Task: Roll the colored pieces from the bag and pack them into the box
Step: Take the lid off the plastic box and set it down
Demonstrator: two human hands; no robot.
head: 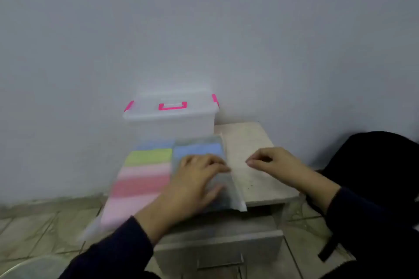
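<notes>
A clear plastic bag [229,190] lies on the small wooden stand [249,142], with a blue piece [197,149] showing through its far end. My left hand [197,181] rests flat on the bag, fingers stretched toward its right edge. Left of the bag lies a blurred fan of colored pieces [145,172]: blue, green, pale pink, red and pink, overhanging the stand's left side. My right hand [269,162] hovers over the bare top just right of the bag, fingers curled with nothing visible in them. The clear box [170,120], with pink latches and handle, stands lidded behind.
A white wall rises directly behind the box. The stand has a drawer with a handle [220,263] at its front. Black fabric [374,176] sits on the right. Tiled floor [40,229] surrounds the stand, and a round translucent rim [29,267] shows at the lower left.
</notes>
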